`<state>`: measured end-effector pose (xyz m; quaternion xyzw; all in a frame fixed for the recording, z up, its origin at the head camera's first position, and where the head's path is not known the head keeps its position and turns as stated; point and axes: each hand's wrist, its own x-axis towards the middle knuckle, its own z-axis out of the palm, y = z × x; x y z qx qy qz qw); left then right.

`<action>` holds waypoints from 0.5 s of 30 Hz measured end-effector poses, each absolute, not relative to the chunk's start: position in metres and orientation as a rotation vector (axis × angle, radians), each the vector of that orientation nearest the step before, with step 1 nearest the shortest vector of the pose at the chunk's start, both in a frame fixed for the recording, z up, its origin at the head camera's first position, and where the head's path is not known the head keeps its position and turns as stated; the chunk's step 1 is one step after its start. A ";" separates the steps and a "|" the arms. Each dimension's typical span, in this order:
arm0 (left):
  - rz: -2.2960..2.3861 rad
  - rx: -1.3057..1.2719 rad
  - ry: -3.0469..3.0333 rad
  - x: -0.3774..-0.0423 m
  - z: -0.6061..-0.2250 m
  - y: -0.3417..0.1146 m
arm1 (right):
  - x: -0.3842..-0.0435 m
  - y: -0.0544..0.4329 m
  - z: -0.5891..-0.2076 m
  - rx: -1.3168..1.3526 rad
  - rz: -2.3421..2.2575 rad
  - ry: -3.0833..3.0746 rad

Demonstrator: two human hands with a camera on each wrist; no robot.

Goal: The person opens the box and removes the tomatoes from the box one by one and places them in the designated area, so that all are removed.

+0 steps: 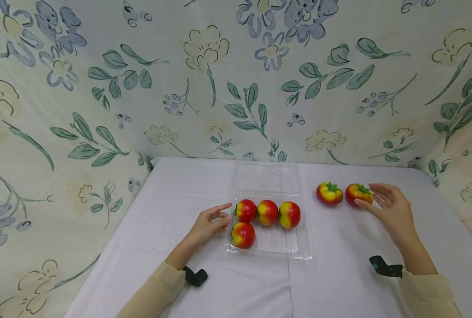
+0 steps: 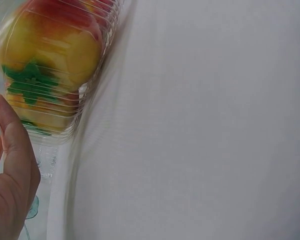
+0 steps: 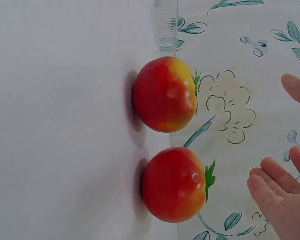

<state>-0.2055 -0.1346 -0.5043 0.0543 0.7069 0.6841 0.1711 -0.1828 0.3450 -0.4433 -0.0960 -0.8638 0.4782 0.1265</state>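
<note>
A clear plastic clamshell box (image 1: 275, 242) lies opened on the table with several red-and-yellow tomatoes in it, three along the back row and a front-left tomato (image 1: 243, 235). My left hand (image 1: 209, 224) is beside the box's left wall, fingertips right at the rim and fingers loosely bent. To the right of the box sit two more tomatoes with green leafy tops: a left one (image 1: 329, 194) and a right one (image 1: 358, 195). Around the right one my right hand (image 1: 392, 211) spreads thumb and fingers; the right wrist view shows the hand (image 3: 285, 185) apart from the tomato (image 3: 174, 185).
The box's transparent lid (image 1: 266, 177) lies folded back toward the rear edge of the white-covered table (image 1: 188, 185). A floral cloth (image 1: 236, 88) hangs behind and at both sides. Black straps (image 1: 386, 267) are on both wrists.
</note>
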 end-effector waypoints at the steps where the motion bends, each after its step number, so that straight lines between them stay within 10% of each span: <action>1: 1.944 0.157 2.007 -0.206 -0.504 -0.134 | -0.182 0.343 -0.442 -0.259 1.382 -2.514; 15: 1.961 0.181 1.988 -0.204 -0.502 -0.134 | -0.174 0.323 -0.431 -0.121 1.421 -2.567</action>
